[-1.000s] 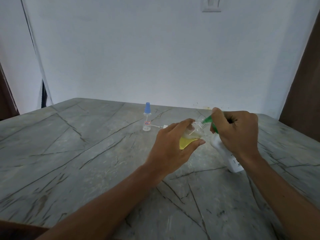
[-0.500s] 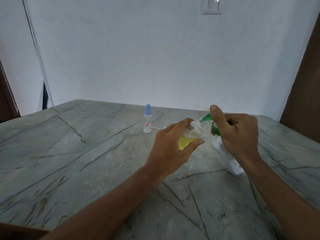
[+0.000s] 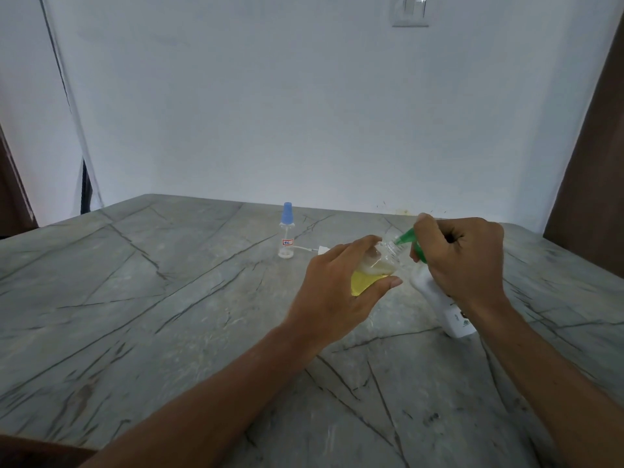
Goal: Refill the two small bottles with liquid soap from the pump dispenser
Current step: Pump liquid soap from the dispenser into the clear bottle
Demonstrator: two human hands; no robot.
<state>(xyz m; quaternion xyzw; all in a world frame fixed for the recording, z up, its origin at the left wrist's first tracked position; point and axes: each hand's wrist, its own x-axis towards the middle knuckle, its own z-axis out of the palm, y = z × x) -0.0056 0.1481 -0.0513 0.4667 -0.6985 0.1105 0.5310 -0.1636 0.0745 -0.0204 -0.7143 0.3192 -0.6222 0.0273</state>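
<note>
**Soap refill: items as held and laid out**

1. Pump dispenser (image 3: 442,305). It had a white body and a green pump head (image 3: 407,236). Its base stood on the grey veined worktop (image 3: 135,298) and its body leaned toward my left. My right hand (image 3: 466,261) gripped the top, fingers (image 3: 426,224) curled tight round the pump head with one laid over it.

2. Small clear bottle (image 3: 378,265). It was uncapped and lifted off the worktop just left of the dispenser. It was tilted so that its mouth met the tip of the green nozzle. Yellow liquid (image 3: 363,282) filled its lower part. My left hand (image 3: 337,292) held it, fingers wrapped round the body with the thumb underneath.

3. Second small bottle (image 3: 287,231). It had a blue cap and a small label with red marking. It stood upright on the worktop, well to the left of the dispenser and farther back, and neither hand touched it.

4. White cap (image 3: 322,248) with a thin tube. It lay on the worktop between the second bottle and the dispenser, partly hidden behind my left hand. The tube ran toward that bottle's base, but I could not tell whether it touched.
</note>
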